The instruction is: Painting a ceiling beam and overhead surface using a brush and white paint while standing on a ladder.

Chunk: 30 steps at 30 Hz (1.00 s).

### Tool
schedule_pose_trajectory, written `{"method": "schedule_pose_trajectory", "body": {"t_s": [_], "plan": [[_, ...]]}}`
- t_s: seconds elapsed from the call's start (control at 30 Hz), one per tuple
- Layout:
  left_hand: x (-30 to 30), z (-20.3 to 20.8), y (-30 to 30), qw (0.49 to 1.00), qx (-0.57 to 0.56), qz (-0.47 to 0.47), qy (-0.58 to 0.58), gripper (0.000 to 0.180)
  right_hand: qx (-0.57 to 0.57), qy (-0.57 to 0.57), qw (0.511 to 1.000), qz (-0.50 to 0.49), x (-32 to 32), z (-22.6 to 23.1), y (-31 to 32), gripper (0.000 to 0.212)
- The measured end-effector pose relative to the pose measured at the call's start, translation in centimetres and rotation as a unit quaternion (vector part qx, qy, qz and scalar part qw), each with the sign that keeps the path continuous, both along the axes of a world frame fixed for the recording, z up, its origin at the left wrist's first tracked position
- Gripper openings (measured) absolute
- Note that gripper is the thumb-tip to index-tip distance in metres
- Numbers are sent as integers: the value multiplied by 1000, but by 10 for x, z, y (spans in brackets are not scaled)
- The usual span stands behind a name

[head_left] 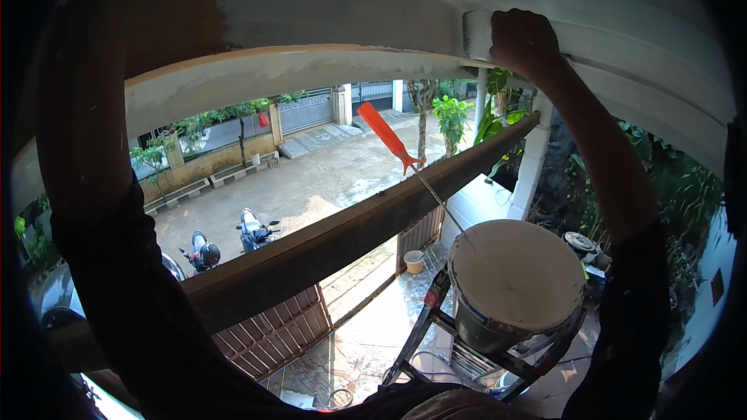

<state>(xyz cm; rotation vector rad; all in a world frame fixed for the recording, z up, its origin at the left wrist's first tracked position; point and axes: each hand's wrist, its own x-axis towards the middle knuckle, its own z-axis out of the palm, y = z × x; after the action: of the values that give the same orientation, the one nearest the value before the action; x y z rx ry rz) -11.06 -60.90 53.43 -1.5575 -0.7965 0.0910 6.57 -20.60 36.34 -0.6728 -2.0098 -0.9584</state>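
My right hand (pixel 523 39) is raised to the pale ceiling edge at the upper right, its fingers curled into a fist. A white block-like piece (pixel 478 34) with a dark, rough left side touches the fist. Whether it is held or part of the ceiling trim, I cannot tell. My left arm (pixel 87 117) reaches up along the left side, and its hand is lost past the dark upper rim. Below my right hand stands a dark bucket (pixel 490 330) with off-white paint-like liquid (pixel 517 272). A tool with an orange handle (pixel 383 131) leans out of it, its thin metal rod running into the bucket.
The bucket rests on a ladder top (pixel 433 299). A long wooden beam (pixel 342 237) crosses in front of me, below the pale ceiling panel (pixel 311 70). Far below lie a tiled floor, a small tub (pixel 414 262), a brown gate (pixel 276 330) and parked motorbikes (pixel 253 229).
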Motion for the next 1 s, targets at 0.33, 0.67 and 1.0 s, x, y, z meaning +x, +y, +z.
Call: {"method": "schedule_pose_trajectory", "body": {"t_s": [0.33,0.67,1.0], "plan": [[-19,-21,15,998,54,7,-37,22,178,-13,939,294,13,-21,-120,21],[-14,-60,54,992,103,-17,-70,24,184,-6,793,580,-19,-6,-74,20],[-2,-114,71,981,163,-30,-104,27,-99,54,957,267,6,-23,60,27]]}}
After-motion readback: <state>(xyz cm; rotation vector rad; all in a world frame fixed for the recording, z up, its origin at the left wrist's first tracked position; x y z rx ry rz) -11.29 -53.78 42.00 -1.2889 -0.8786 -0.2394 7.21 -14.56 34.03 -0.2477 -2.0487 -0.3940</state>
